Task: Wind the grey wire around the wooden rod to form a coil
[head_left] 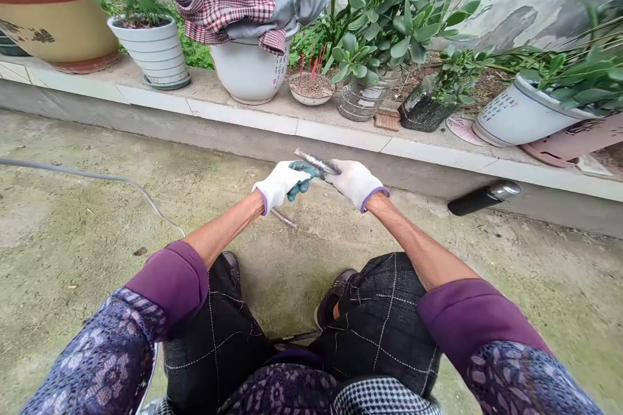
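**Patterned sleeves (pixel 107 356) foremost; silvery piece (pixel 315 162) in hand**

Two gloved hands noted. My right hand (pixel 354 180) is closed around the one silvery piece, above the concrete floor (pixel 73 240). My left hand (pixel 287 183) meets it with bent fingers; grip there cannot be confirmed. Assessed as under way: piece taken up, not set down; the remainder does not show. Counted: one thin rod (pixel 283 218), one black bottle (pixel 484 198).
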The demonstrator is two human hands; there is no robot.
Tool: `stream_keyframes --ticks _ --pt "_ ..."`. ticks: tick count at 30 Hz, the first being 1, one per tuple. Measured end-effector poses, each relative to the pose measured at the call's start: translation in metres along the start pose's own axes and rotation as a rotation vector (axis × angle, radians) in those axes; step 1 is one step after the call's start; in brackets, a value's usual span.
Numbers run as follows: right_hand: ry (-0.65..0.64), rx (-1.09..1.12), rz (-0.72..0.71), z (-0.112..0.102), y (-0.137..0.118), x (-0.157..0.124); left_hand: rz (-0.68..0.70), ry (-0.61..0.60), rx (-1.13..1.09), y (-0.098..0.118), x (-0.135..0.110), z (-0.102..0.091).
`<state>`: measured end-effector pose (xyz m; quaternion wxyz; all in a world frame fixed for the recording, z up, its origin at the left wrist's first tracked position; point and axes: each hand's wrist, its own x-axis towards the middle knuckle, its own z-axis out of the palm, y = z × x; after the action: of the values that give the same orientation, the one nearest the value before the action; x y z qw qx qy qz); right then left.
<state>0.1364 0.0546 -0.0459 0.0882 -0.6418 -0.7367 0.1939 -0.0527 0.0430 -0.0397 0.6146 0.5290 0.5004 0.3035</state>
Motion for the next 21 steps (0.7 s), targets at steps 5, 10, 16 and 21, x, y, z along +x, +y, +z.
stream_keyframes --ticks 5,10,16,21 --pt "-0.083 0.828 0.141 -0.015 0.009 -0.014 0.062 -0.099 0.094 -0.013 0.008 -0.008" --pt "-0.271 1.069 -0.007 -0.023 0.004 -0.036 0.110 -0.094 0.183 -0.006 0.014 -0.012" --pt "-0.561 0.759 -0.052 -0.023 0.018 -0.039 0.118 -0.151 0.344 0.007 0.005 -0.016" --pt "-0.631 0.412 -0.092 -0.025 0.012 -0.043 0.087 -0.279 0.383 0.006 0.007 -0.018"
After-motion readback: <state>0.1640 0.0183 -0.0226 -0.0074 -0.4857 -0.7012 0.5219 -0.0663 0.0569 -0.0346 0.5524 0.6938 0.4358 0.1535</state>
